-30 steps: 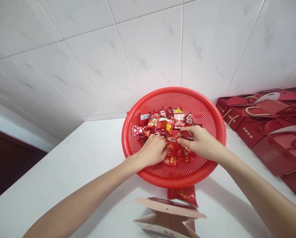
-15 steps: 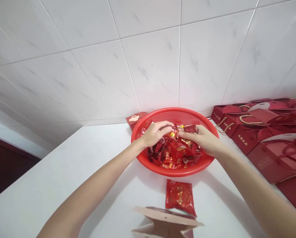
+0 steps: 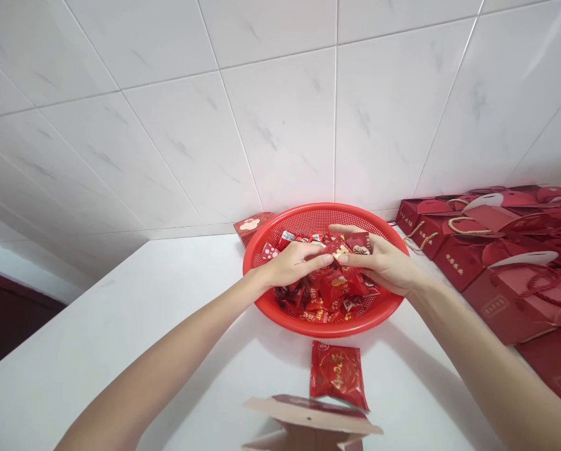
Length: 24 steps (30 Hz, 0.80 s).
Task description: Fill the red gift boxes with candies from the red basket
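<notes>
A red plastic basket point(image 3: 327, 327) holds a heap of red wrapped candies point(image 3: 320, 300). Over the heap, my left hand point(image 3: 294, 263) is closed, thumb and fingers pinching a red candy packet with gold print point(image 3: 339, 248). My right hand point(image 3: 388, 266) grips the same packet from the right with its thumb. A dark red packet point(image 3: 358, 242) also lies in the right hand, against its fingers. In front of the basket a flat red packet with gold lettering point(image 3: 337, 376) lies on the table. Nearest me stands an open paper gift box point(image 3: 318, 423), cut off below.
Several dark red gift boxes with cord handles point(image 3: 501, 307) crowd the right side. Behind the basket's left rim sits a red box with a pale flower shape point(image 3: 252, 225). A tiled wall point(image 3: 280, 125) closes off the back of the white table point(image 3: 177, 294).
My hands have come together over the heap, and the gold-printed packet now shows between them. The left fingers have lowered and closed. The view has shifted slightly.
</notes>
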{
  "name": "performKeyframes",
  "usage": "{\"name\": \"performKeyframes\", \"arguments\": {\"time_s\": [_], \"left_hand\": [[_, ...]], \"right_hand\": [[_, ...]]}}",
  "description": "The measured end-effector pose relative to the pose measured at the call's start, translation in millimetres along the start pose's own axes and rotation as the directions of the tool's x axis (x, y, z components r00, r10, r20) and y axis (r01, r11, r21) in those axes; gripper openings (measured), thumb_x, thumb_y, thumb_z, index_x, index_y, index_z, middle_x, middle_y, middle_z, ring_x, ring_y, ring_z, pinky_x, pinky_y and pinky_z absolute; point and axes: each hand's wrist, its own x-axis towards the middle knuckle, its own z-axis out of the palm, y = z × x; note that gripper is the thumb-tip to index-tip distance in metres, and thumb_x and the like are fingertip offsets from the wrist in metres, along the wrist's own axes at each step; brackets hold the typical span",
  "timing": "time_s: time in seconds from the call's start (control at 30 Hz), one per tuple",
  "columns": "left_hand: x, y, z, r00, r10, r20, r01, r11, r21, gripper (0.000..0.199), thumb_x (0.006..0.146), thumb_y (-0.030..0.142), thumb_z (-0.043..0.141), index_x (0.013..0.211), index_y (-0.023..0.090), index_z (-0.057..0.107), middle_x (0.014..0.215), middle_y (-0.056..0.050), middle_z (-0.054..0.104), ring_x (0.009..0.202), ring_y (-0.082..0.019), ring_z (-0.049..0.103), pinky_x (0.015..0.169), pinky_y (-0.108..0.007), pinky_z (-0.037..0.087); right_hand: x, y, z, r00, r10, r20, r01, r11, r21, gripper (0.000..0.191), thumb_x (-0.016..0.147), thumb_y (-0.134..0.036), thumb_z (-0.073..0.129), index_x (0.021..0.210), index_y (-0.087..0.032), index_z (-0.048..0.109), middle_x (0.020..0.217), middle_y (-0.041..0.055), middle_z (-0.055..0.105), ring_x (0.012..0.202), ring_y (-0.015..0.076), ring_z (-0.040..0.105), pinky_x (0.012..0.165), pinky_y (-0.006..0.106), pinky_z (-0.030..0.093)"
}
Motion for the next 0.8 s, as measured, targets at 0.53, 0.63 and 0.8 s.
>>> {"name": "performKeyframes", "arguments": {"time_s": [0.53, 0.63, 0.8], "left_hand": [[0.9, -2.2, 1.3, 0.989, -0.045, -0.14, 0.053, 0.997, 0.049, 0.024, 0.092, 0.023, 0.048, 0.097, 0.016, 0.07, 0.089, -0.003, 0.074, 0.081, -0.016, 0.067, 0.078, -0.026, 0.05], [2.4, -4.6, 1.5, 0.976, -0.089, -0.2, 0.098, 0.995, 0.036, 0.023, 0.09, 0.021, 0.048, 0.095, 0.016, 0.069, 0.088, -0.003, 0.074, 0.08, -0.016, 0.068, 0.077, -0.027, 0.05], [1.4, -0.6, 0.4, 0.971, 0.019, -0.238, -0.009, 0.999, 0.043, 0.024, 0.09, 0.028, 0.051, 0.1, 0.016, 0.069, 0.098, -0.005, 0.073, 0.089, -0.018, 0.065, 0.08, -0.028, 0.049]], "right_hand": [[0.5, -0.2, 0.0, 0.997, -0.024, -0.073, 0.029, 0.997, 0.07, 0.016, 0.062, -0.017, 0.078, 0.073, -0.018, 0.067, 0.073, -0.0001, 0.068, 0.072, 0.0168, 0.064, 0.071, 0.031, 0.053], [0.5, -5.2, -1.2, 0.992, 0.026, -0.123, -0.008, 0.989, 0.146, 0.013, 0.058, -0.017, 0.075, 0.062, -0.019, 0.063, 0.069, -0.0006, 0.066, 0.069, 0.0146, 0.06, 0.068, 0.029, 0.051], [-0.5, -8.8, -1.3, 0.998, 0.008, -0.056, 0.001, 0.987, 0.163, 0.009, 0.057, -0.016, 0.07, 0.063, -0.019, 0.064, 0.067, -0.001, 0.064, 0.066, 0.0131, 0.056, 0.07, 0.028, 0.05]]}}
